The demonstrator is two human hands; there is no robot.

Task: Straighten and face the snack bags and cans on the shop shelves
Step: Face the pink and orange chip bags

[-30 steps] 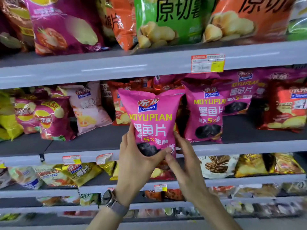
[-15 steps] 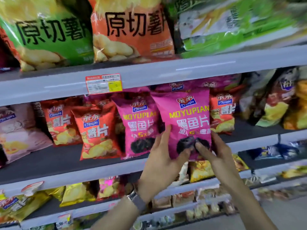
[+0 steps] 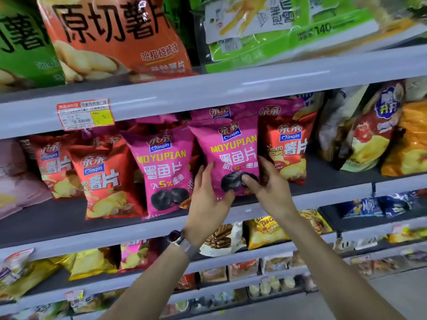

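You held the pink bag upright on the shelf, just right of the twin bag; your left hand gripped its lower left corner, your right hand pinched its lower right corner

The gripped bag is magenta-pink, with yellow lettering, white characters and near-black printed pieces. Just left of the grip stands a twin bag in the same colours, then a red bag picturing yellow crisps. Above the grip: an orange bag with black characters, and seemingly a green-and-white bag.
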